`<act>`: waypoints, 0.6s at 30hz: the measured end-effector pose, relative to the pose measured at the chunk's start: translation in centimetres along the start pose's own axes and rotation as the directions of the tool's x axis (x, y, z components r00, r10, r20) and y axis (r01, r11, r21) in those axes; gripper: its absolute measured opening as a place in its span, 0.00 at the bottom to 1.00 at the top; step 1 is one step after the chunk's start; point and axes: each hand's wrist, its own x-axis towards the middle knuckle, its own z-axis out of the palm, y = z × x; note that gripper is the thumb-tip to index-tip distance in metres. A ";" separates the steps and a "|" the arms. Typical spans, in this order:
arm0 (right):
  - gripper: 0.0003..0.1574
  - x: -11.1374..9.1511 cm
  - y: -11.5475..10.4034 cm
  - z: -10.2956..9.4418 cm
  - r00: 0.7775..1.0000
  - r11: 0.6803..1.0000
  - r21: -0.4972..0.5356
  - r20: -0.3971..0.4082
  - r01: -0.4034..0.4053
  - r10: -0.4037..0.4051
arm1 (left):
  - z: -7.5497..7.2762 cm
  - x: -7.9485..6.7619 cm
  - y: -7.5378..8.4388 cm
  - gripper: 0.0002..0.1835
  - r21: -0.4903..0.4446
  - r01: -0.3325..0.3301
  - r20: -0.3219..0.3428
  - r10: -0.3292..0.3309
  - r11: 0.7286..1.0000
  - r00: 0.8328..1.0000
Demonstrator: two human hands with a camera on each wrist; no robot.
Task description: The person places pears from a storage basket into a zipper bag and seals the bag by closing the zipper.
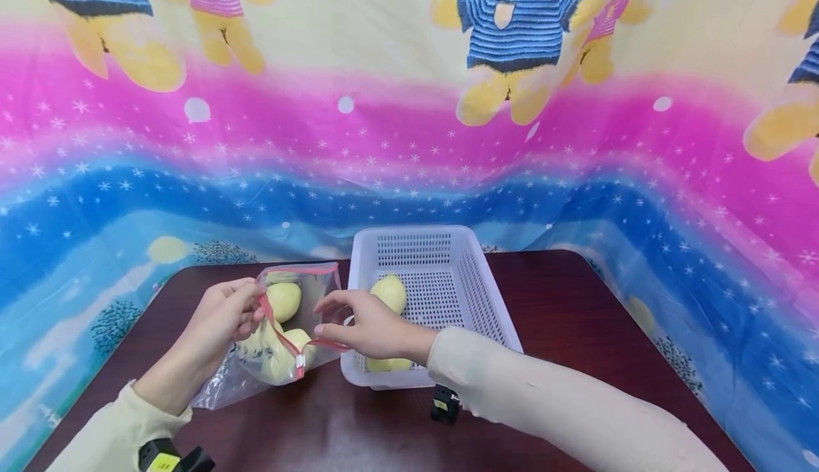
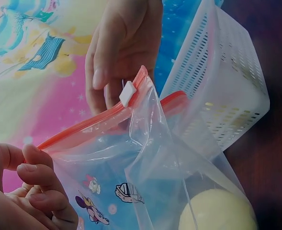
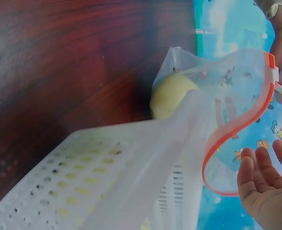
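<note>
A clear zip bag (image 1: 252,376) with a red-edged mouth and a white slider (image 2: 128,94) holds several pale yellow-green fruits (image 1: 284,301). My left hand (image 1: 220,323) pinches the bag's red edge between thumb and fingers. At the bag's gaping mouth is my right hand (image 1: 377,326), its fingers loosely bent; in the right wrist view nothing lies between them. Right of the bag stands a white perforated basket (image 1: 478,291), with a fruit (image 1: 389,293) at its left side and more fruit (image 1: 390,365) near its front, partly hidden by my right forearm.
The dark red-brown table (image 1: 563,315) extends right of the basket and in front of it. A patterned cloth (image 1: 409,159) with bears and snowflakes hangs behind the table and along its sides. Cartoon figures are printed on the bag.
</note>
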 end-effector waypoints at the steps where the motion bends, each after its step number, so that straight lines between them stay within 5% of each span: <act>1: 0.19 -0.1 0.0 -0.2 1.000 1.000 -0.001 -0.003 0.000 0.000 | 0.0 0.0 0.0 0.17 -0.006 0.003 -0.001 -0.003 1.000 1.000; 18: 0.17 -1.5 1.0 -2.0 0.999 1.000 -0.019 -0.040 0.002 -0.003 | -0.1 0.1 0.0 0.17 -0.009 0.010 0.004 -0.010 1.000 1.000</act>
